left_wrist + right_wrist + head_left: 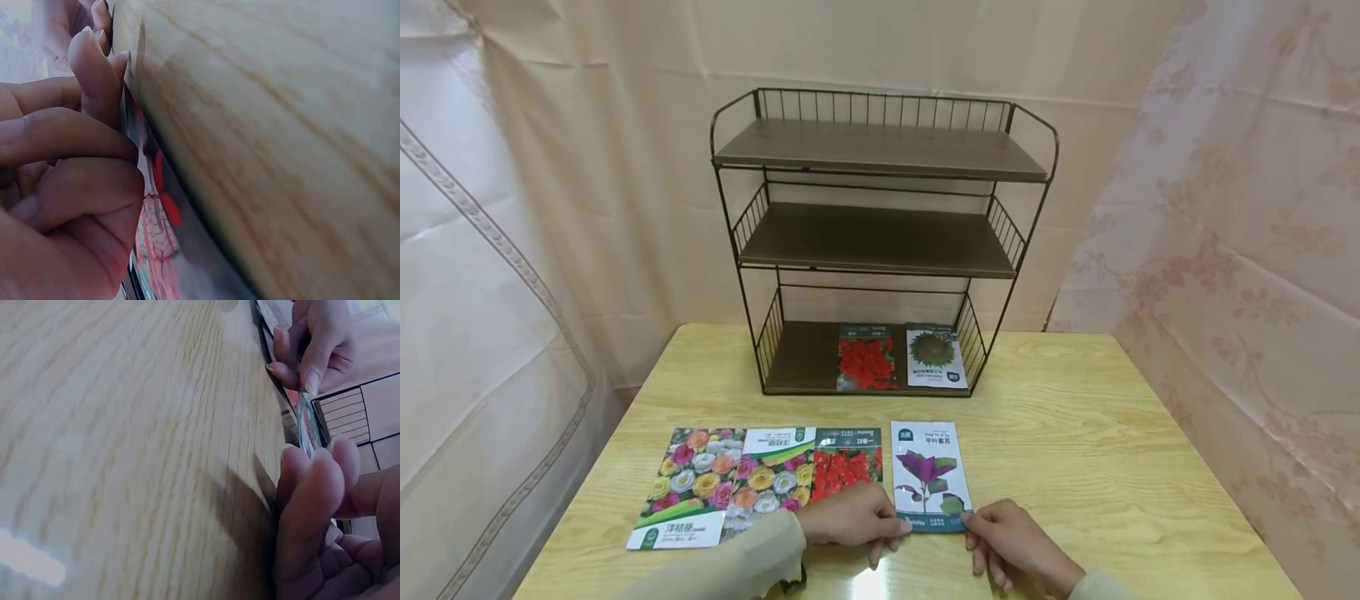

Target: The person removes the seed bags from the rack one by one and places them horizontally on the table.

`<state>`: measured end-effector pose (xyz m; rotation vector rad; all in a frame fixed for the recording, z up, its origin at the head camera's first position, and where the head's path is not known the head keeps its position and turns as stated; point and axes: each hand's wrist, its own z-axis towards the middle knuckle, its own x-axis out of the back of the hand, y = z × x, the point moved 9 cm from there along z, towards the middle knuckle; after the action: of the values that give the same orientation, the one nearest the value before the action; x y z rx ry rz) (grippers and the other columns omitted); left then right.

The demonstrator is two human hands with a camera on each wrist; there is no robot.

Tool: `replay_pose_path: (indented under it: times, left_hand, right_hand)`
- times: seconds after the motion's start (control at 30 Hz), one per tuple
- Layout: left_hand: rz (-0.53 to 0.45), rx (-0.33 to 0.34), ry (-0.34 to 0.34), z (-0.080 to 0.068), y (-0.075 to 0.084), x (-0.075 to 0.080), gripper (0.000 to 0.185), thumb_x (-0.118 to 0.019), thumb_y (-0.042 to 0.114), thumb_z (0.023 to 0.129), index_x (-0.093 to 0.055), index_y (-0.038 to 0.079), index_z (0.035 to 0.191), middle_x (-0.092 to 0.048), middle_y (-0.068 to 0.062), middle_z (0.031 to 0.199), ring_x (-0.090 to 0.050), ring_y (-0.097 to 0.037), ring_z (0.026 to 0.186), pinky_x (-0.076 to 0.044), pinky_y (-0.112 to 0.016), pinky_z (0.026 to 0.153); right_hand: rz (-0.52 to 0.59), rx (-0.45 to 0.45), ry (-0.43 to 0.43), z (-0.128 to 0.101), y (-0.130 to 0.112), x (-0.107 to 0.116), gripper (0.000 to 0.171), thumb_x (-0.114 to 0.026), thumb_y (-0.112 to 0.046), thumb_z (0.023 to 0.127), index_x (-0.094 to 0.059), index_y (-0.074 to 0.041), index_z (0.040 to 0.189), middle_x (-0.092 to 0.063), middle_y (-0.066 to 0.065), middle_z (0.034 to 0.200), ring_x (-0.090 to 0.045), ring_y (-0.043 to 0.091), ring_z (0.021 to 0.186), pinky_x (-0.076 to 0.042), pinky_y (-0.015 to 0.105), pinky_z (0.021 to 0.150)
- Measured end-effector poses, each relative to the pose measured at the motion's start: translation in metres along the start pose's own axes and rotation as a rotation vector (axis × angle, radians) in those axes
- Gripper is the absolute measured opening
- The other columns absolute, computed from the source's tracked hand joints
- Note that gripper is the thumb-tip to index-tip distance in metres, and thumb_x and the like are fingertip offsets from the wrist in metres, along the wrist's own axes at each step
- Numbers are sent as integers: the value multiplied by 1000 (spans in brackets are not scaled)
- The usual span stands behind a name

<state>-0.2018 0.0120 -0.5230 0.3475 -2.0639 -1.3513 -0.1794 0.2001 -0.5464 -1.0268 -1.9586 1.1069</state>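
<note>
A white seed packet with a purple-leaved plant on it [928,471] is at the front middle of the table, its teal end toward me. My left hand [855,517] pinches its near left corner, thumb on top. At the near right corner, my right hand [1018,546] pinches the packet between thumb and fingers. The right wrist view shows the packet [305,428] nearly edge-on between both hands. Just left of it lies a red-flower seed packet [847,467], partly covered by my left hand. Two multicoloured flower seed packets, one left [688,483] and one right [775,471], lie farther left.
Behind the packets stands a three-tier shelf [880,150] of dark boards and black wire. On its bottom board lie a red-flower packet [867,358] and a sunflower packet [934,357]. Wood-grain tabletop [1075,433] extends to the right.
</note>
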Motion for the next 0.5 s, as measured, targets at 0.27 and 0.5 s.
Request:
replay_pose_path:
  times: [0.27,0.5]
  left_hand:
    - [-8,2,4,-1,2,2,40,-64,28,104,-75,8,71,-62,-5,51,-52,-10,44,-34,-21,49]
    - [-97,-29,1,0,2,9,40,-61,25,105,-76,4,74,-63,-9,53,-56,-12,45,-37,-21,49]
  right_hand:
    - [-53,-28,-29,-4,0,1,44,-56,-31,107,-66,0,77,-68,8,61,-51,3,37,-41,18,36]
    - [-174,-33,-26,-8,-7,11,46,-57,-35,106,-66,-2,76,-67,8,59,-53,4,38,-43,18,38]
